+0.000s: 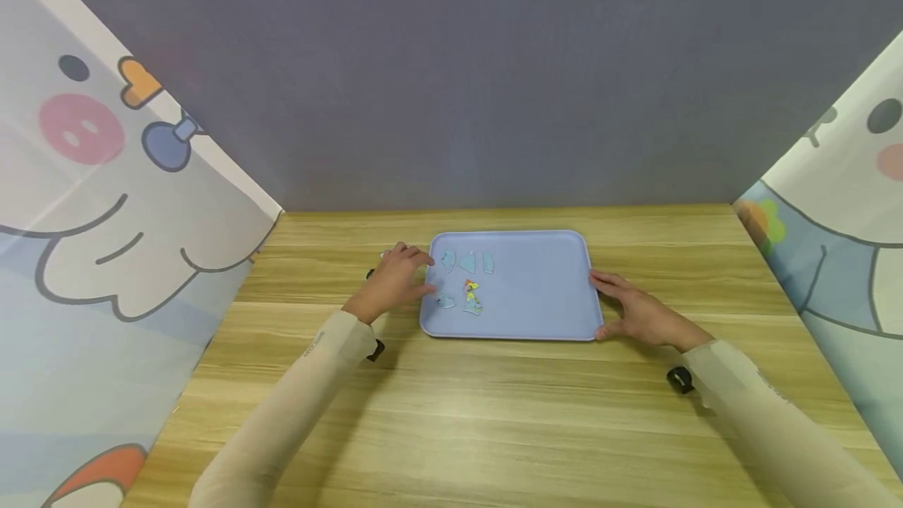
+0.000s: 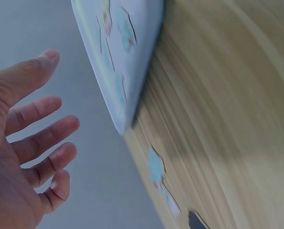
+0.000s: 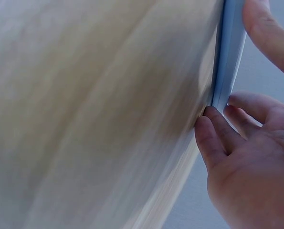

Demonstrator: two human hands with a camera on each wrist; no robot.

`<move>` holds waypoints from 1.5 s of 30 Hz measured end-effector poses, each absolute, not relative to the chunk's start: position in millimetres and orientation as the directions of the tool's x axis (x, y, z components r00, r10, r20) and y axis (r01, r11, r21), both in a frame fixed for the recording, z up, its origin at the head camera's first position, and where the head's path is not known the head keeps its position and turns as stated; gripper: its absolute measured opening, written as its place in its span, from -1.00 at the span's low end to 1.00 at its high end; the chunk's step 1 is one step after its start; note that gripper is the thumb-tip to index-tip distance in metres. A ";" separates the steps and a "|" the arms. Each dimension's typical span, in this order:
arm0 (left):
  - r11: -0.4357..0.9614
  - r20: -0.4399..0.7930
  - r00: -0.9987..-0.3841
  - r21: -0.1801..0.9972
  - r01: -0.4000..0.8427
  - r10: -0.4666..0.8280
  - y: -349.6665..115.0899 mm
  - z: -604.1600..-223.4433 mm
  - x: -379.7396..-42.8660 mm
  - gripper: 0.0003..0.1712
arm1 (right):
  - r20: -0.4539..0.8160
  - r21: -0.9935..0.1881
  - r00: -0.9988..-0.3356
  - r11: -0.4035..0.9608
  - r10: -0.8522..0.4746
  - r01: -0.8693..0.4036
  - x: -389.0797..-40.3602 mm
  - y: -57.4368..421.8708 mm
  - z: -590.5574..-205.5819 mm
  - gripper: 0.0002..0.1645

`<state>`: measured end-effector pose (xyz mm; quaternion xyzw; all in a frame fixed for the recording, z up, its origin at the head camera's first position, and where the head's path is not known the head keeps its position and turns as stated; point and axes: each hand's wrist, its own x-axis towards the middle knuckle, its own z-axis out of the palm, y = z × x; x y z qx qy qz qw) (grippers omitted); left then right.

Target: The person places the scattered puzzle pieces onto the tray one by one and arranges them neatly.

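A pale lavender-blue tray (image 1: 539, 281) lies flat on the wooden table. Several flat light-blue pieces, like jigsaw puzzle pieces, sit in its left part, among them one with yellow and orange print (image 1: 472, 298). My left hand (image 1: 395, 279) hovers at the tray's left edge, fingers apart and loosely bent, holding nothing; the left wrist view shows the bare palm and fingers (image 2: 46, 119). At the tray's right edge, my right hand (image 1: 638, 312) touches the side with its fingertips, the thumb near the front corner. In the right wrist view the fingers (image 3: 223, 126) meet the tray's outer side.
Beyond the tray's left end, small light-blue pieces (image 2: 156, 164) lie on the table, partly hidden by my left hand in the head view. A grey wall (image 1: 494, 85) rises behind the table (image 1: 494, 414). Cartoon-printed panels (image 1: 106, 202) stand at both sides.
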<state>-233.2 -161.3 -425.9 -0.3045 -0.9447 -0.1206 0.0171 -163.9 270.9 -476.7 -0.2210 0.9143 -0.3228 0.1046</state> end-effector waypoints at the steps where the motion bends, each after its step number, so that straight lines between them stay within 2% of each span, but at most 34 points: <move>1: 0.785 0.117 -0.814 0.218 0.579 0.568 -165.1 -426.4 -233.7 -0.49 | -0.048 -0.638 -0.880 0.692 -0.472 -0.337 -163.8 271.0 -476.6 0.25; 7: 0.784 0.159 -0.817 0.228 0.577 0.555 -182.9 -434.9 -236.8 -0.46 | -0.040 -0.643 -0.880 0.686 -0.474 -0.341 -163.0 272.3 -475.5 0.25; 12: 0.803 0.162 -0.846 0.267 0.533 0.508 -193.1 -439.8 -239.3 -0.42 | -0.037 -0.642 -0.880 0.686 -0.473 -0.342 -162.1 272.6 -475.8 0.26; 19: 0.827 0.128 -0.888 0.326 0.459 0.442 -200.9 -442.1 -245.6 -0.42 | -0.039 -0.647 -0.880 0.683 -0.474 -0.339 -162.0 272.4 -476.3 0.27; 32: 0.881 0.074 -0.940 0.331 0.338 0.333 -211.6 -450.9 -257.7 -0.43 | -0.042 -0.637 -0.879 0.690 -0.475 -0.342 -163.8 270.5 -476.9 0.26; 45: 0.879 0.002 -0.942 0.360 0.313 0.334 -212.8 -450.2 -262.5 -0.35 | -0.059 -0.641 -0.881 0.695 -0.469 -0.327 -162.5 269.4 -473.5 0.25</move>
